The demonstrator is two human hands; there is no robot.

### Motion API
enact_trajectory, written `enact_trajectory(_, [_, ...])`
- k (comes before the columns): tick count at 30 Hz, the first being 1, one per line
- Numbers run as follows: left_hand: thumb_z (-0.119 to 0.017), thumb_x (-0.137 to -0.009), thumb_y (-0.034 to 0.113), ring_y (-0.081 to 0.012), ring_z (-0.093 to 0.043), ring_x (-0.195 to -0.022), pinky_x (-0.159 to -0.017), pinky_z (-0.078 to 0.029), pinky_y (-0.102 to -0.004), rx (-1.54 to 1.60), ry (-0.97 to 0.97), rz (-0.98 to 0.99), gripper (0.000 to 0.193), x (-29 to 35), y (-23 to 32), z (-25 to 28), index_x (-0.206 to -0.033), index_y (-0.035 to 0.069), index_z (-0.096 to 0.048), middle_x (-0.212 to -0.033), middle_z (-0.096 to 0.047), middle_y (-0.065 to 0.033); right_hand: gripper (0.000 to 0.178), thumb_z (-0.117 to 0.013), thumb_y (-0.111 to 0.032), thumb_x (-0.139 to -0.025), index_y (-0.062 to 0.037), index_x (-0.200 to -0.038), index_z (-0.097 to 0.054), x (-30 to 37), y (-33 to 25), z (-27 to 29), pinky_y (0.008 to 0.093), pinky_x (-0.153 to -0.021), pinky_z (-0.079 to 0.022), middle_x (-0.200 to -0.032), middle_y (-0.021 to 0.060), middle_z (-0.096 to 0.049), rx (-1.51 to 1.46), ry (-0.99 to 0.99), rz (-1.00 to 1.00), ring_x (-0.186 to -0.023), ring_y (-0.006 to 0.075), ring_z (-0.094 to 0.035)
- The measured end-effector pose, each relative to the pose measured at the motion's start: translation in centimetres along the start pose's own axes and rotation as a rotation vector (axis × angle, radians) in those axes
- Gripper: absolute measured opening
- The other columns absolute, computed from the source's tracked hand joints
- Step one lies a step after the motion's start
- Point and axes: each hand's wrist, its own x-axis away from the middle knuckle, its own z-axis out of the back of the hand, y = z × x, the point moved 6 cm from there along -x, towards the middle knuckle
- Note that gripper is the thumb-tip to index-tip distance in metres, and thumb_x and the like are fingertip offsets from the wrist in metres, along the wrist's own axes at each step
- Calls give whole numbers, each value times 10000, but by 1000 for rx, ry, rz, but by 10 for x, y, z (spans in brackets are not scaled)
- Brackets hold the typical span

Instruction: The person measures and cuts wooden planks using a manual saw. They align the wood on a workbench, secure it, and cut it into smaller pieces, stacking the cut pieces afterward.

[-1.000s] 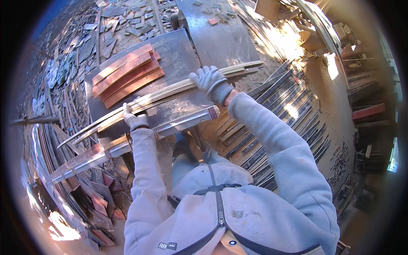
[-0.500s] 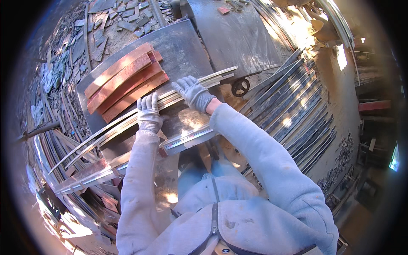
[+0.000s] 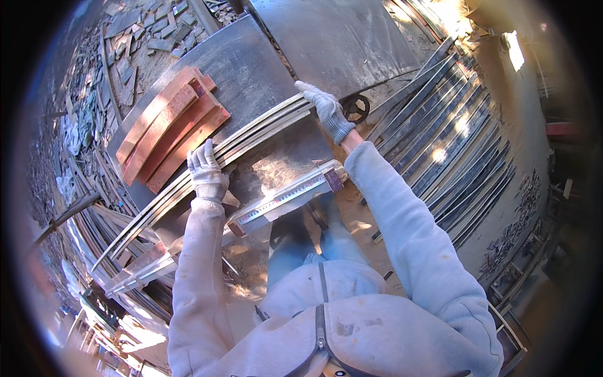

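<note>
Both my hands wear white work gloves. My left hand [image 3: 206, 168] is closed over a bundle of long pale wooden strips [image 3: 251, 133] lying across a dark metal saw table [image 3: 251, 69]. At the bundle's right end, my right hand [image 3: 326, 110] grips the same strips. Several reddish-brown boards [image 3: 169, 125] are stacked on the table just beyond the strips. A metal rail with a measuring scale [image 3: 286, 196] runs along the table's near edge, in front of my body.
A small black handwheel [image 3: 358, 107] sits by the table's right side. Many long dark strips [image 3: 452, 138] lie on the ground to the right. Wood offcuts [image 3: 135, 50] litter the ground at upper left, and more strips and rails [image 3: 138, 267] lie at lower left.
The bundle of strips has slid along the table toward the right and away from me. My right hand has moved out to its far end while my left stays mid-bundle.
</note>
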Motion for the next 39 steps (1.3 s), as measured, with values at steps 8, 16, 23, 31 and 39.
enact_trajectory(8, [-979, -652, 355, -411, -548, -1286, -1136, -418, -542, -50, -31, -17, 1059, 3, -2, -3, -1516, 55, -445, -1377, -585, -176, 491, -373, -258, -1172, -5, -1576, -492, 5, -3, 1, 346, -1304, -315, -1627, 113, -519, -245, -99, 9, -1534, 228, -446])
enact_trajectory(16, [-913, -735, 345, -414, -538, -1302, -1152, -404, -532, -114, -71, -60, 1037, -2, 13, -3, -1566, 18, -386, -1412, -561, -197, 618, -425, -392, -1167, 48, -1600, -408, 1, 17, -6, 316, -1326, -239, -1683, 185, -411, -426, -202, -74, -1586, 267, -348])
enact_trajectory(23, [-924, -734, 392, -416, -568, -1282, -1130, -428, -542, -171, -100, -34, 1008, 0, 14, -7, -1535, 42, -421, -1371, -606, -195, 818, -393, -550, -1132, 15, -1686, -184, 22, 18, -10, 354, -1350, -151, -1776, 209, -159, -453, -75, 151, -1645, 311, -178])
enact_trajectory(31, [-928, -667, 209, -421, -572, -1254, -1107, -432, -535, -144, -130, 26, 966, -2, 12, -8, -1495, 68, -451, -1330, -599, -196, 524, -434, -210, -1118, 3, -1597, -429, 25, 34, 11, 390, -1286, -352, -1631, 224, -458, -519, 110, 176, -1530, 303, -438])
enact_trajectory(39, [-966, -653, 328, -400, -629, -1090, -957, -482, -522, -109, -37, -30, 763, -2, 11, -8, -1260, 82, -575, -1155, -639, -149, 725, -664, -437, -991, 58, -1504, -531, 70, 0, 58, 489, -1192, -477, -1426, 270, -637, 195, 266, 274, -1329, 348, -628])
